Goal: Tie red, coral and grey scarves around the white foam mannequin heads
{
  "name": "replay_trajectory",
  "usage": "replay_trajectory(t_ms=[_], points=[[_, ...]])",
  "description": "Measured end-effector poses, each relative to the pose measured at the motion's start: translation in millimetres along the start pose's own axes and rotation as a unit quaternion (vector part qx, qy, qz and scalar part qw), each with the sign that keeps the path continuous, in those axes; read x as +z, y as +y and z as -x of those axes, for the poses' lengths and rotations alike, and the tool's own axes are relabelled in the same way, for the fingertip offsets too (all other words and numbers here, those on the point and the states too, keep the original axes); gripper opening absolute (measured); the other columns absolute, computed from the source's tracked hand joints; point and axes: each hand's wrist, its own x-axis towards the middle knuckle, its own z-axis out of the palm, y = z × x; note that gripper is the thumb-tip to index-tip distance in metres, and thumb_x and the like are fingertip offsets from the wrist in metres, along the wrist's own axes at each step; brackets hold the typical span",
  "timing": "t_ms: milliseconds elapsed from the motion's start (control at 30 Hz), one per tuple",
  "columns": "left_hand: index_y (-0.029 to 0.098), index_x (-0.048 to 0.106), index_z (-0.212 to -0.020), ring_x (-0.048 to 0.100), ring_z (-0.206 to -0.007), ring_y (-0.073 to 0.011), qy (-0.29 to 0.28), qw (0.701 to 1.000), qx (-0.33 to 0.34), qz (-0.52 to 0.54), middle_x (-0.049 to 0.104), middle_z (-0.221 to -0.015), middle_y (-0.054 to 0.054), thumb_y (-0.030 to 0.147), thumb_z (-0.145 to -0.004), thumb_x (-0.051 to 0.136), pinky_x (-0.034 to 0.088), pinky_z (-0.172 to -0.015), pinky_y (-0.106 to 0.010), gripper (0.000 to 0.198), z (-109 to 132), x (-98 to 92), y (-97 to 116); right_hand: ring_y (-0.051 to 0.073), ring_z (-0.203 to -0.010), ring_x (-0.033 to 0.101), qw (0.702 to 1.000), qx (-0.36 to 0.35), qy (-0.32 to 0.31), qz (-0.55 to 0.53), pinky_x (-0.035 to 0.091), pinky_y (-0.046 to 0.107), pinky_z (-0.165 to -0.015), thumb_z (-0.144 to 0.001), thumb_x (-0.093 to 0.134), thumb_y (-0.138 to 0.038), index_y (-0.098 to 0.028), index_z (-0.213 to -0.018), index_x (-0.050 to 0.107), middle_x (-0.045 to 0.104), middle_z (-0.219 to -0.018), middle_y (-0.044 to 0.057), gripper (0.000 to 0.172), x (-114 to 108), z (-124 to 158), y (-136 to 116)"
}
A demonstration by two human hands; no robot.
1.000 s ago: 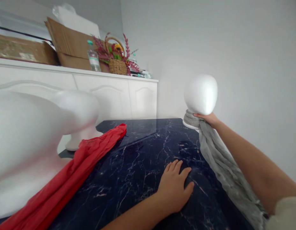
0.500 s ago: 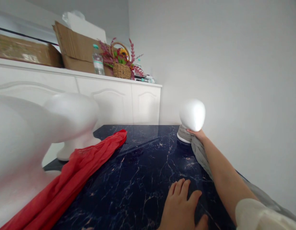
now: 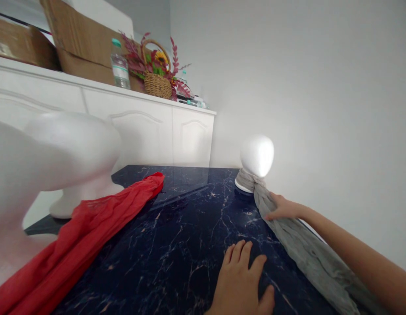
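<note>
A grey scarf (image 3: 308, 247) is wound around the neck of a white mannequin head (image 3: 257, 155) at the far right of the table. Its gathered length comes off the neck at a knot-like fold and runs toward the lower right. My right hand (image 3: 284, 207) is closed around this length a little below the neck, thumb on the near side, other fingers mostly hidden. Palm down with fingers apart, my left hand (image 3: 238, 278) rests on the dark blue marbled table (image 3: 176, 245) and holds nothing.
Along the left lies a red scarf (image 3: 111, 223), beside two larger-looking white mannequin heads (image 3: 74, 144) close to me. A white cabinet (image 3: 140, 135) behind carries cardboard boxes (image 3: 84, 48), a water bottle (image 3: 120, 65) and a flower basket (image 3: 157, 85). A grey wall stands behind the right side.
My right hand has slid from the mannequin's neck down along the grey scarf, toward the right and nearer me. The view has shifted slightly; my left hand stays on the table.
</note>
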Motion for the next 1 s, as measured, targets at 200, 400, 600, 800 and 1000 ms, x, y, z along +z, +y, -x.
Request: replay_trajectory(t_ms=[200,400,600,800,1000], points=[[0.028,0.054,-0.141,0.028,-0.148,-0.0345,0.016,1.000,0.009,-0.001,0.037,-0.158,-0.014,0.053,-0.088,0.051,0.015,-0.123,-0.055,0.059,3.1,0.9,3.2,0.034,-0.126,0.054,0.979,0.088,-0.087,0.163,0.046,0.038,-0.104,-0.057,0.075,-0.031,-0.018,-0.145,0.050,0.057,-0.136,0.016,0.093,-28.7,43.3,43.7],[0.030,0.055,-0.140,0.031,-0.147,-0.0324,0.037,0.999,0.003,-0.017,0.041,-0.156,-0.012,0.049,-0.090,0.050,0.018,-0.123,-0.054,0.053,7.5,-2.6,8.2,0.040,-0.118,0.058,0.937,0.226,0.007,0.265,0.050,0.047,-0.087,-0.067,0.068,-0.017,-0.015,-0.128,0.062,0.056,-0.132,0.023,0.062,-54.1,11.7,60.9],[0.031,0.057,-0.138,0.034,-0.145,-0.0339,0.048,0.999,0.004,-0.026,0.043,-0.154,-0.010,0.050,-0.090,0.052,0.021,-0.121,-0.055,0.051,8.3,-2.0,8.3,0.032,-0.114,0.062,0.935,0.227,0.050,0.266,0.049,0.039,-0.081,-0.084,0.057,-0.018,-0.018,-0.117,0.066,0.063,-0.126,0.017,0.035,-38.6,-0.1,49.5],[0.030,0.057,-0.137,0.036,-0.143,-0.0338,0.068,0.997,0.015,-0.036,0.045,-0.152,-0.011,0.050,-0.091,0.050,0.023,-0.121,-0.055,0.050,9.5,-1.4,8.8,0.030,-0.106,0.064,0.955,0.170,0.058,0.236,0.047,0.037,-0.076,-0.089,0.052,-0.027,-0.020,-0.107,0.071,0.070,-0.114,0.013,0.027,-22.3,14.1,16.7],[0.027,0.059,-0.134,0.040,-0.139,-0.0353,0.086,0.994,0.039,-0.049,0.049,-0.148,-0.014,0.050,-0.092,0.050,0.027,-0.118,-0.056,0.049,10.7,1.0,8.0,0.025,-0.093,0.067,0.983,0.067,0.040,0.169,0.045,0.033,-0.073,-0.089,0.051,-0.030,-0.021,-0.095,0.071,0.073,-0.098,0.007,0.022,2.2,45.2,-37.3]])
